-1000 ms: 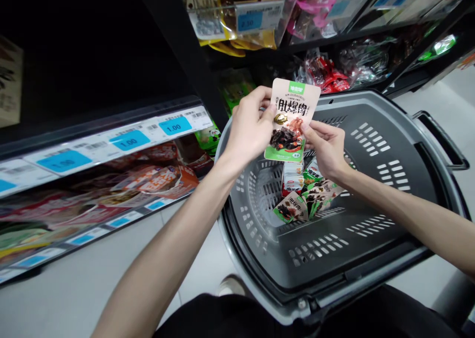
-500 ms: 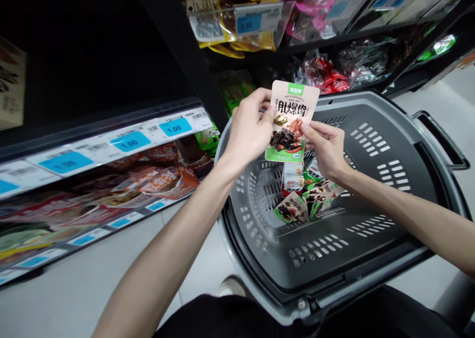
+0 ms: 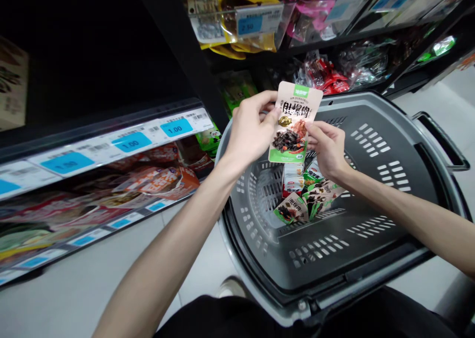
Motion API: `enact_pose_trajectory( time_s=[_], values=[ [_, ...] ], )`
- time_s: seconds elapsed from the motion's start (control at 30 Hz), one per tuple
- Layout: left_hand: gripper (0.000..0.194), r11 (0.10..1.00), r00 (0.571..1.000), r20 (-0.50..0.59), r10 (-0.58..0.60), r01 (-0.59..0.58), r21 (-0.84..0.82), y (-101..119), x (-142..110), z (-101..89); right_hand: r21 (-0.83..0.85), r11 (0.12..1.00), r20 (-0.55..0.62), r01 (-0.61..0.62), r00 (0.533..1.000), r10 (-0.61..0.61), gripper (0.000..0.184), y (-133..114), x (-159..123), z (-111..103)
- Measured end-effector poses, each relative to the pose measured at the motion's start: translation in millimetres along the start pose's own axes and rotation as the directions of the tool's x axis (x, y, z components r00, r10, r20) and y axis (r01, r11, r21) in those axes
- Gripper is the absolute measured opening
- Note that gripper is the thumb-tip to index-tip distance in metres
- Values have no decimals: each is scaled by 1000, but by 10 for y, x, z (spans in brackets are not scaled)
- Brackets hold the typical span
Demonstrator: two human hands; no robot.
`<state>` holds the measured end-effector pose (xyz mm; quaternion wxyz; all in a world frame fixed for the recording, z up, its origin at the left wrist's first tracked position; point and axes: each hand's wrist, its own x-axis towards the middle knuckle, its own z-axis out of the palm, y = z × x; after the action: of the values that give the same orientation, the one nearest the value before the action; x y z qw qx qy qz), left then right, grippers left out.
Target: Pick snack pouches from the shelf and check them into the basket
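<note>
Between both hands I hold up a snack packet (image 3: pixel 290 139), cream above and green at the bottom, with dark Chinese lettering and pictured food. My left hand (image 3: pixel 255 125) pinches its left edge, thumb in front. On its right edge, the thumb and fingers of my right hand (image 3: pixel 326 145) are closed. Beneath the packet stands a grey shopping basket (image 3: pixel 319 259) with slotted walls. Several similar cream-and-green packets (image 3: pixel 293 208) lie on its bottom, beside red-and-white packets (image 3: pixel 294 182), partly covered from view by my right hand and the held packet.
To the left runs a dark shelf with price labels (image 3: pixel 131 142), orange snack bags (image 3: pixel 163 179) below it. Yellow bags (image 3: pixel 256 41), pink bags (image 3: pixel 311 11) and red packets (image 3: pixel 334 78) fill shelves behind the basket. The basket's handle (image 3: pixel 445 140) sticks out at right.
The held packet and both hands have shifted slightly to the right, and the packet leans a little more. My grip on it is the same.
</note>
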<state>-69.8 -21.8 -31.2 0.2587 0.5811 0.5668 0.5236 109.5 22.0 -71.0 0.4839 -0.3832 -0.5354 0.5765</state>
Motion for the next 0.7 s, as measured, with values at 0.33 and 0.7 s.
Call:
enact_pose_trajectory(
  time_s=[0.33,0.7],
  values=[
    [10,1000,1000,-23,16,-16,-1,-30,9,13,10,998,46,-67,997,66,25,-1,25,-6],
    [8,1000,1000,-14,-9,8,-20,-21,2,13,68,990,105,-121,988,114,30,-2,12,3]
  ],
)
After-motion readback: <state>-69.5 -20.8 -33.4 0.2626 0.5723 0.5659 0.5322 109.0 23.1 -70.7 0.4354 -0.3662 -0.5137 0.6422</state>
